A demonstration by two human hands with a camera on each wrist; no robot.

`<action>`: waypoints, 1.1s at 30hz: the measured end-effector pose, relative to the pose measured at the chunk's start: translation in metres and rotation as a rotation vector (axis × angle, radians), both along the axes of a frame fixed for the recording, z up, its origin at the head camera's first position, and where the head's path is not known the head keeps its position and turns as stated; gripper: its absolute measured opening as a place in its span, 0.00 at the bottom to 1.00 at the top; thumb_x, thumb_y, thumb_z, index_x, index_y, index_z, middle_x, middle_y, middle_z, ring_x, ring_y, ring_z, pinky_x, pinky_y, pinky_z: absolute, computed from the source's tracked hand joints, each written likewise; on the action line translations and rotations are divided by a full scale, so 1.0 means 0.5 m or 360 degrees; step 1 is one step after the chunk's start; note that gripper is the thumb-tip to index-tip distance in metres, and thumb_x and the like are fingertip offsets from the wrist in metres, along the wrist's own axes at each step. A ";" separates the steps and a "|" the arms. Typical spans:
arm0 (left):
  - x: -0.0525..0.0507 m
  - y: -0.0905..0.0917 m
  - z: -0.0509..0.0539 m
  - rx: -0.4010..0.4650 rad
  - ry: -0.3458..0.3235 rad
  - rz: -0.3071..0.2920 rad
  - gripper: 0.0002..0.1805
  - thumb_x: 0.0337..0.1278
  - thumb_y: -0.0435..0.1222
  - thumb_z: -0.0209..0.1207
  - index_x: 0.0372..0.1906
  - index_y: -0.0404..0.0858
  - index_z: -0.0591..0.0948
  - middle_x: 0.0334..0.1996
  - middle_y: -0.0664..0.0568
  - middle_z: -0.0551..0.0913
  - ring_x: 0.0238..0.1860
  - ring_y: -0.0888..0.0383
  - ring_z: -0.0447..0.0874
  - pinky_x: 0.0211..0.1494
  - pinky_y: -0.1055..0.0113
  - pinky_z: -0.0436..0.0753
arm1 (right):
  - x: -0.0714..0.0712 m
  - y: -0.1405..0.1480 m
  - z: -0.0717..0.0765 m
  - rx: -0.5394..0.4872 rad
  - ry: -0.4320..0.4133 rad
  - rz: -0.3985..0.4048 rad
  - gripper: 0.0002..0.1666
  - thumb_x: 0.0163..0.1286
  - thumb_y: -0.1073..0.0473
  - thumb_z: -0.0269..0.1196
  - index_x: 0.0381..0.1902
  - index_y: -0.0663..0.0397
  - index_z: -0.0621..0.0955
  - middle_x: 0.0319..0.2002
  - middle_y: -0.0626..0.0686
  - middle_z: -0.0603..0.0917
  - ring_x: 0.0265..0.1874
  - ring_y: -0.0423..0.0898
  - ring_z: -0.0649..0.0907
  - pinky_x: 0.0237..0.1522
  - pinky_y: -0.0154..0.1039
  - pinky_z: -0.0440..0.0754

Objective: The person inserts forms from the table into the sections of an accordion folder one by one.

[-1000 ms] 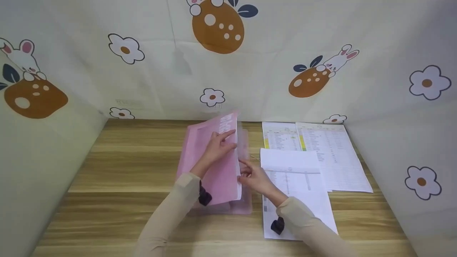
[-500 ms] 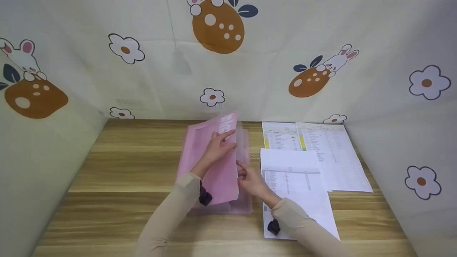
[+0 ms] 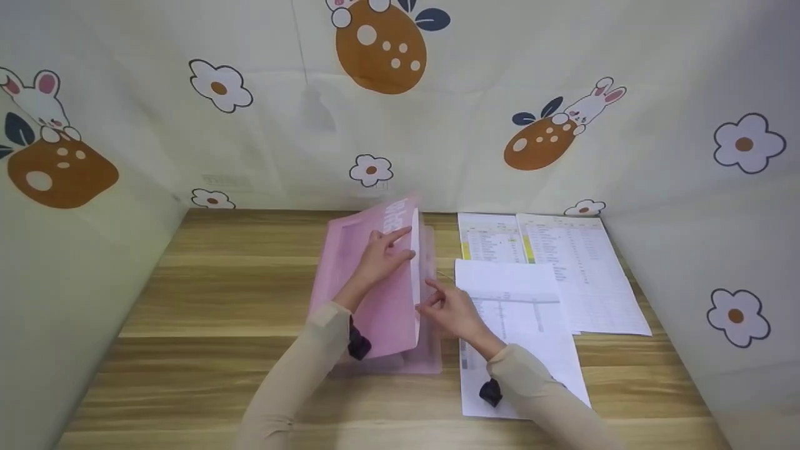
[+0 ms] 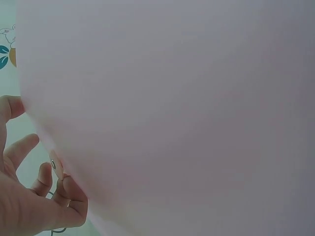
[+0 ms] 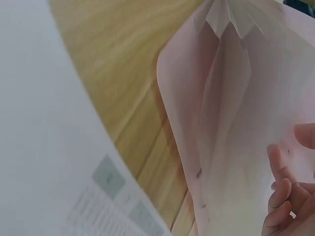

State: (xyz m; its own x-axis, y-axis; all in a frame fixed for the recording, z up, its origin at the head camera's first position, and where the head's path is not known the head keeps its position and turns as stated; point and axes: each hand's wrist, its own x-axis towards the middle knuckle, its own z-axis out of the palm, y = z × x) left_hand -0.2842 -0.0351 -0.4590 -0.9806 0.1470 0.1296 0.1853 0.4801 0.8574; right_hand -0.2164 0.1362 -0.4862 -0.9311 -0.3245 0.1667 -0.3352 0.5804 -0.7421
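A pink document folder (image 3: 375, 294) stands part-way open on the wooden table, its cover tilted up. The left hand (image 3: 381, 256) holds the cover by its free edge, index finger and thumb spread along it. In the left wrist view the cover's pale surface (image 4: 177, 118) fills most of the picture; a round snap shows near the fingers. A white strip (image 3: 415, 256) shows along the folder's opening edge. The right hand (image 3: 456, 312) is at this edge, its thumb close to the strip and index finger lifted away. In the right wrist view, pleated inner dividers (image 5: 221, 98) fan beside the right fingers.
A printed white sheet (image 3: 519, 350) lies under the right forearm. Two further printed sheets, a left one (image 3: 494, 240) and a right one (image 3: 587, 281), lie behind it with coloured marks. A patterned curtain (image 3: 275, 144) encloses the table (image 3: 200, 300) at the back and sides.
The right index finger came in to the folder's edge, then drew back to the right. The white strip at that edge now shows wider. The left hand stays in place.
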 end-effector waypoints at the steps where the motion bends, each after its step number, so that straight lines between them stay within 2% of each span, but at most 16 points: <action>1: 0.000 0.000 -0.001 0.0001 -0.0005 -0.0001 0.27 0.45 0.40 0.61 0.57 0.45 0.73 0.34 0.47 0.62 0.35 0.53 0.63 0.35 0.64 0.66 | -0.002 0.007 0.002 -0.0020 -0.0014 -0.0013 0.30 0.52 0.63 0.64 0.52 0.70 0.71 0.24 0.48 0.79 0.20 0.41 0.75 0.23 0.34 0.72; 7: -0.001 -0.001 -0.002 -0.0009 -0.0001 -0.0006 0.28 0.45 0.41 0.61 0.57 0.44 0.73 0.33 0.47 0.62 0.34 0.54 0.62 0.34 0.64 0.65 | -0.015 0.058 0.008 -0.0078 -0.0002 -0.0105 0.28 0.53 0.63 0.64 0.52 0.65 0.72 0.26 0.49 0.80 0.21 0.43 0.74 0.23 0.34 0.70; 11: -0.002 -0.001 -0.003 -0.0006 0.0010 -0.0017 0.28 0.45 0.40 0.61 0.57 0.44 0.73 0.33 0.47 0.62 0.33 0.54 0.61 0.34 0.64 0.64 | -0.021 0.096 0.014 -0.0091 0.0013 -0.0181 0.25 0.52 0.64 0.64 0.50 0.64 0.74 0.28 0.49 0.81 0.24 0.45 0.75 0.26 0.35 0.70; 20: -0.003 -0.003 -0.003 -0.0012 0.0038 -0.0033 0.28 0.44 0.41 0.60 0.56 0.45 0.73 0.32 0.47 0.62 0.34 0.54 0.61 0.33 0.65 0.64 | -0.030 0.180 0.022 -0.0044 -0.0161 -0.0407 0.28 0.55 0.59 0.63 0.54 0.60 0.72 0.36 0.52 0.80 0.36 0.48 0.76 0.35 0.40 0.71; 28: -0.005 -0.003 -0.005 -0.0009 0.0034 -0.0026 0.27 0.45 0.40 0.60 0.56 0.45 0.73 0.32 0.48 0.61 0.33 0.54 0.60 0.33 0.65 0.63 | -0.029 0.237 0.022 -0.0035 -0.0257 -0.0497 0.30 0.56 0.55 0.63 0.56 0.58 0.69 0.39 0.54 0.78 0.41 0.50 0.75 0.37 0.40 0.71; 33: -0.004 -0.002 -0.004 -0.0017 0.0003 -0.0015 0.27 0.45 0.41 0.60 0.57 0.46 0.73 0.32 0.48 0.62 0.34 0.55 0.61 0.34 0.65 0.63 | -0.028 0.268 0.011 -0.0032 -0.0318 -0.0535 0.32 0.57 0.52 0.62 0.57 0.60 0.68 0.40 0.57 0.78 0.41 0.52 0.75 0.38 0.41 0.72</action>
